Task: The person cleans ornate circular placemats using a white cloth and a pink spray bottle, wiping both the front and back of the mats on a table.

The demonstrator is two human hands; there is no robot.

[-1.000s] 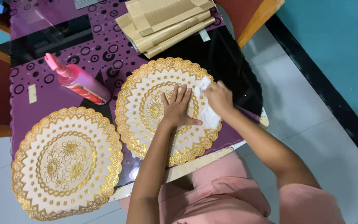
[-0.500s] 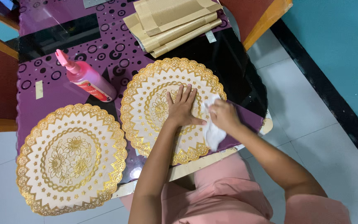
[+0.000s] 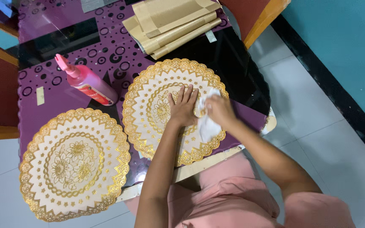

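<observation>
Right hand is closed around a white cloth, which is pressed onto the right half of the gold-patterned round mat. Left hand is laid flat, fingers spread, on the mat's centre; nothing is gripped there. For a clean wipe the mat is best kept pinned by the flat palm and the cloth moved outward toward the rim. The cloth trails below the fist. A second mat and pink bottle are left untouched on the table

Round gold-patterned placemat lies flat under crumpled white cloth.
</observation>
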